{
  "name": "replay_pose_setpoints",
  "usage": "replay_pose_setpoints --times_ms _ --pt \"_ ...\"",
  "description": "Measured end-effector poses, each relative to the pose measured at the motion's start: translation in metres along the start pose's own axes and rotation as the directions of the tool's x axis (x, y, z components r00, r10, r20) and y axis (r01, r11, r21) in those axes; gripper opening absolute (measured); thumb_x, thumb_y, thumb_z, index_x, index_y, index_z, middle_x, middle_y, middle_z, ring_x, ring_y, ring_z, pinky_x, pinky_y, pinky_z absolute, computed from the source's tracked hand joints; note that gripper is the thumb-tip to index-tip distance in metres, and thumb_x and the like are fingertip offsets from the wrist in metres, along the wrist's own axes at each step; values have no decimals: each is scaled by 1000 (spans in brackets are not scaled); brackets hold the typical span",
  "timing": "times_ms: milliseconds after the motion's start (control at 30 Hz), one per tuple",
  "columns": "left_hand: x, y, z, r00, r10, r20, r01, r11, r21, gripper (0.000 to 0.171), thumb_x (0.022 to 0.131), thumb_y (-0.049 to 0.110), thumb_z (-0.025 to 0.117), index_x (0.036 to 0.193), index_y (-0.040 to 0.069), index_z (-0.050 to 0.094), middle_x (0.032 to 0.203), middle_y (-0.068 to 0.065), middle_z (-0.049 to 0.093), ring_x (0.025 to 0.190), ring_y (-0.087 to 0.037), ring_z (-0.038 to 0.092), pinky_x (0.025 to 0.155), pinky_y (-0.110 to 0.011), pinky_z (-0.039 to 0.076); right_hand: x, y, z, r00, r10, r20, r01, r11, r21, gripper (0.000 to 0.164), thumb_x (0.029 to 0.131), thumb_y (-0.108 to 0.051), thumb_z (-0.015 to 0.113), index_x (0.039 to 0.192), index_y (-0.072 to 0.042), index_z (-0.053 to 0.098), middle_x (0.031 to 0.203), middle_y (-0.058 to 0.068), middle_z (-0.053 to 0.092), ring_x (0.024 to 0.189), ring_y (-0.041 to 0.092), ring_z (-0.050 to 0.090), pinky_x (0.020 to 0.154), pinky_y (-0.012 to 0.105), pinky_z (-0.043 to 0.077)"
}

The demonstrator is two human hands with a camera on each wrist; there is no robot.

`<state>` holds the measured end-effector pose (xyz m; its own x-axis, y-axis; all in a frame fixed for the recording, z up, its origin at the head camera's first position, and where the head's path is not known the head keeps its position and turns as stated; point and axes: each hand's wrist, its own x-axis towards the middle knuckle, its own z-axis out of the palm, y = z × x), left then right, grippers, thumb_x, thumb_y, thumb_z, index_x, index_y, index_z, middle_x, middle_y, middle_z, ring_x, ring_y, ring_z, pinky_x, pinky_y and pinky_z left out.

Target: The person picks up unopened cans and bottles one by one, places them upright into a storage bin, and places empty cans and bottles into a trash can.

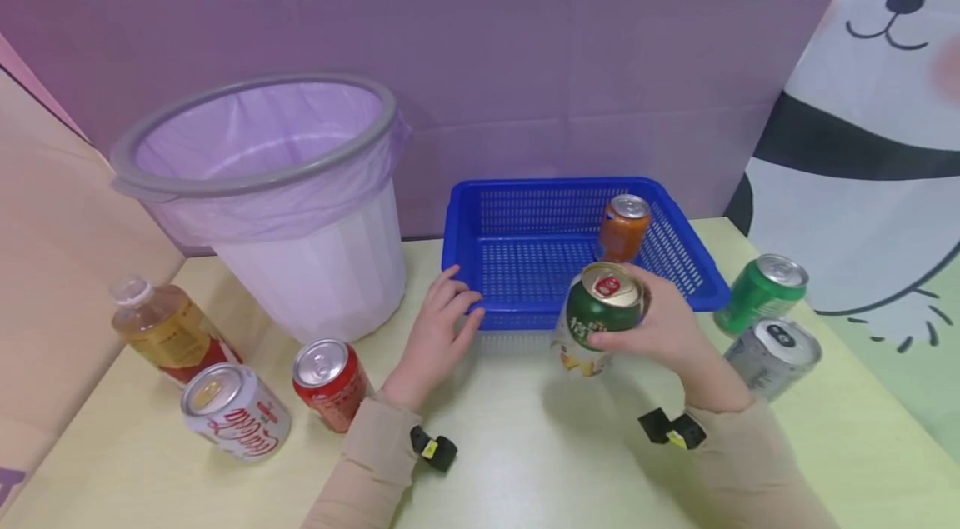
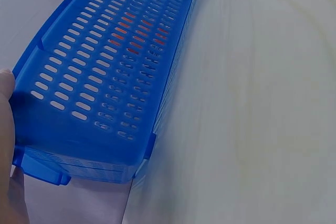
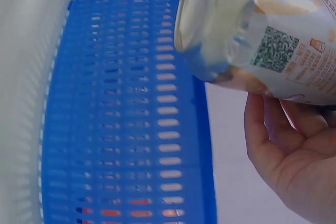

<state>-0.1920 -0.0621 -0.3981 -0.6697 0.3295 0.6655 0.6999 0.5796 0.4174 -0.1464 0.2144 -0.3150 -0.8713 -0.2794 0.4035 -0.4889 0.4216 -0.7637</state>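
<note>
My right hand [image 1: 660, 321] grips a green and white drink can [image 1: 588, 325] with a gold lid and red tab, held upright over the front edge of the blue basket [image 1: 525, 314]. In the right wrist view the can's QR code side [image 3: 275, 48] shows beside the basket's slotted wall, with fingers [image 3: 262, 135] under the can. My left hand [image 1: 438, 329] lies at the basket's front left corner, fingers extended and apart, fingertips right at the rim, holding nothing. Inside the basket, at the right, an orange can [image 1: 624, 229] stands upright.
A white bin [image 1: 330, 262] with a purple liner stands back left. Before it are a bottle of amber drink [image 1: 172, 329], a white Coca-Cola can [image 1: 236, 412] and a red can [image 1: 333, 387]. Right of the basket stand a green can [image 1: 761, 291] and a silver can [image 1: 776, 358].
</note>
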Motion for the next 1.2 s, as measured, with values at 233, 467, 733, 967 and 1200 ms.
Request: replay_pose_setpoints --times_ms 233,467,733,967,1200 --pt "1 0 -1 1000 -6 2 6 1000 -4 15 92 11 59 100 0 65 101 -13 59 131 -37 41 115 -47 30 -2 -7 -11 993 101 -59 -101 995 -1 65 65 -2 81 124 4 53 100 -23 60 92 -3 59 78 18 53" --pt "0 0 -1 1000 -5 -5 5 1000 -4 15 92 11 60 100 -1 65 100 -13 59 132 -37 40 115 -48 31 -2 -8 -20 987 133 -89 -135 991 -15 64 67 -1 80 125 5 52 98 -26 60 90 -3 59 77 15 53" --pt "0 1 -1 1000 -14 8 14 1000 0 16 92 12 59 100 0 65 101 -13 59 132 -36 40 115 -48 31 -5 -6 -33 958 236 -160 -246 968 -44 67 74 -6 78 133 3 46 104 -18 59 90 -7 56 77 10 50" --pt "0 -1 -2 1000 -23 8 23 1000 5 17 92 13 60 101 0 65 102 -13 59 133 -35 40 115 -48 30 -3 -10 -36 915 361 -179 -377 924 -60 74 81 -20 75 142 -1 37 129 22 52 92 -10 51 76 6 46" --pt "0 -1 -1 1000 -6 7 6 1000 3 16 92 12 60 100 0 65 101 -13 59 132 -36 41 115 -47 31 0 -9 -38 898 389 -207 -413 907 -87 76 82 -25 75 142 -1 36 129 22 52 96 -1 51 77 7 46"
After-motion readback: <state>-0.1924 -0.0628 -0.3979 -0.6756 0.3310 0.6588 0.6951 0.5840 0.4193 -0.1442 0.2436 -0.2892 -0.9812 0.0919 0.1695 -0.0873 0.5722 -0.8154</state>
